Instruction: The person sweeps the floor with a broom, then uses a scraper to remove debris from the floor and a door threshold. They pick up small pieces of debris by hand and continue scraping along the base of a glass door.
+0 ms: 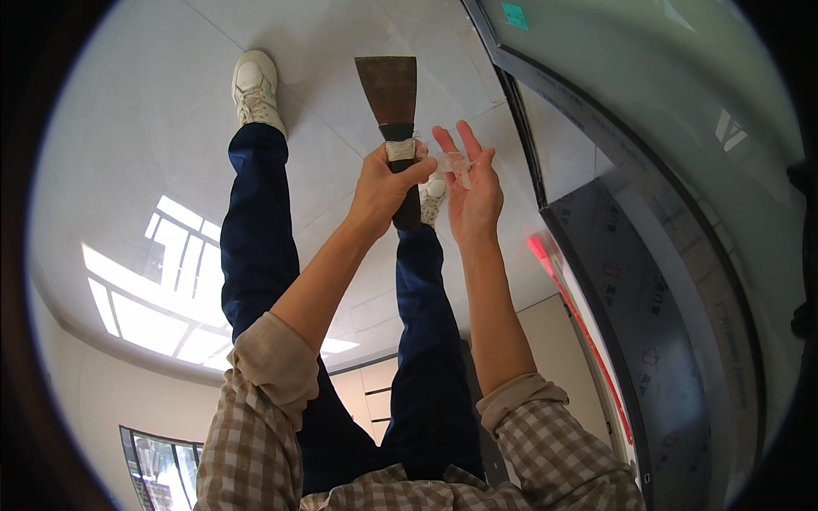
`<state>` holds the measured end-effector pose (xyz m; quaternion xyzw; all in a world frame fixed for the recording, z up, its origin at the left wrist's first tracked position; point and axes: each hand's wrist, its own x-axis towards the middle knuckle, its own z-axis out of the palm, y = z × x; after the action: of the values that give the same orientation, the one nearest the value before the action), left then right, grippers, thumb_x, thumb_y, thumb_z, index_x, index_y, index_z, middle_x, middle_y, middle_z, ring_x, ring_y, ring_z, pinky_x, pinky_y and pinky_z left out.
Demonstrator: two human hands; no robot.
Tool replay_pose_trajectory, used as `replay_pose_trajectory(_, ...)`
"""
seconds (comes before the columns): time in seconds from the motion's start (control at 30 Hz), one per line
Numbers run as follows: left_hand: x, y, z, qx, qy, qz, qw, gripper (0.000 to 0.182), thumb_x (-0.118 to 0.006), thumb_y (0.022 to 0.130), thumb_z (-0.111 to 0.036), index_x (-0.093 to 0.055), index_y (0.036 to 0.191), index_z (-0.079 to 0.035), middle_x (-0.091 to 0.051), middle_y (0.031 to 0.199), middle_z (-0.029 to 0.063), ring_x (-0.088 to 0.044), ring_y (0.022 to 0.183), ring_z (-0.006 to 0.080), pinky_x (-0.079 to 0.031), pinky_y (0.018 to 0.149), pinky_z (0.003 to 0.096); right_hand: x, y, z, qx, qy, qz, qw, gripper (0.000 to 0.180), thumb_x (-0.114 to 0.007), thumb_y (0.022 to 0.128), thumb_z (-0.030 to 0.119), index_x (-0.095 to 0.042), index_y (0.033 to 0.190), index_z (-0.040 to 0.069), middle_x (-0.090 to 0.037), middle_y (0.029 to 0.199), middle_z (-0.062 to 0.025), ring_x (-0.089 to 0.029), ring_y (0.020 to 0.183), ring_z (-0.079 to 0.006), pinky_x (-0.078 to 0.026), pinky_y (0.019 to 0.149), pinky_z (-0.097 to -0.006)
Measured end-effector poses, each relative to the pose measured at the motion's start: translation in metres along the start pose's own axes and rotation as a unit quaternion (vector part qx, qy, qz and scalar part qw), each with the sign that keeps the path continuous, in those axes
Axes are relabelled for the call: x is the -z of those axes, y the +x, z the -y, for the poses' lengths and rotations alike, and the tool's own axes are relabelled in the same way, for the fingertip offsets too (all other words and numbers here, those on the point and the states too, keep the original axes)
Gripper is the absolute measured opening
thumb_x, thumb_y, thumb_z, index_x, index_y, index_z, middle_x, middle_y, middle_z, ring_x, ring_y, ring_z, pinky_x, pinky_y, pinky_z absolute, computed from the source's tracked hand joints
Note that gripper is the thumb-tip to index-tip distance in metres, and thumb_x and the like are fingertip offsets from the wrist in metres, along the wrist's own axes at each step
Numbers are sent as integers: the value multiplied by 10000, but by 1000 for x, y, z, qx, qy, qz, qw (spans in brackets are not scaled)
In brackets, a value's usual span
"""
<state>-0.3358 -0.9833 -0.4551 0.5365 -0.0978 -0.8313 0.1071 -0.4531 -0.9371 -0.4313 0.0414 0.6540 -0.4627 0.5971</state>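
My left hand point(381, 188) is closed around the dark handle of a putty knife point(385, 89), whose wide, brownish blade points away from me. A band of whitish wrapping point(401, 150) circles the handle near the blade, with loose bits beside it. To the right, my right hand point(474, 191) is raised with two fingers extended. Crumpled clear film or tape point(455, 166) lies across its fingers and thumb and reaches towards the handle; whether the two are joined I cannot tell. The putty knife's handle end shows below my left thumb.
Dark-framed glass point(690, 115) curves along the right, bearing a green sticker point(514, 16). Below it is a dark panel with printed film point(613, 268). A red strip or pole point(588, 338) runs beside the frame. Pale floor tiles point(332, 38) surround my shoes and reflect window light.
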Motion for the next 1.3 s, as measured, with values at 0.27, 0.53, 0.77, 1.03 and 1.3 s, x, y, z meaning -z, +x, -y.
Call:
replay_pose_trajectory(0.27,-6,-1,-1,-12,43,-9,999,287,-719,739,-146,-588,953,-7,-592,811,25,-539,700,104,-439,636,244,-14,-2,-6,62,-104,61,991,700,-169,947,537,-250,1401,10,-279,1436,-171,-309,1310,-263,-168,1099,-363)
replay_pose_trajectory(0.53,2,3,0,-7,2,-6,1000,212,-657,742,-84,-575,913,11,-582,775,38,-550,689,110,-444,639,250,-23,-14,-17,32,-171,55,983,834,-114,880,664,-181,1429,39,-166,1494,-122,35,1397,-234,-44,1102,-364)
replay_pose_trajectory(0.77,-2,-3,-8,50,-38,49,997,190,-617,735,-55,-561,908,0,-579,797,59,-568,695,133,-476,666,277,-8,6,6,6,5,-40,999,856,-169,856,699,-110,1449,85,-154,1491,-147,-133,1369,-246,-95,1093,-385)
replay_pose_trajectory(1.03,-5,-5,-11,73,-59,89,992,219,-666,738,-55,-575,934,-18,-590,836,42,-576,753,127,-468,740,260,-8,9,3,5,-42,46,998,794,-160,891,648,-161,1440,74,-147,1494,-119,-96,1378,-218,-90,1098,-404)
replay_pose_trajectory(1.3,-7,-9,-11,55,-37,119,991,176,-664,754,-94,-590,895,-20,-577,809,16,-543,759,104,-436,726,249,-1,17,-12,82,-189,17,978,724,-236,928,576,-207,1418,44,-199,1470,-143,-183,1351,-253,-204,1070,-355)
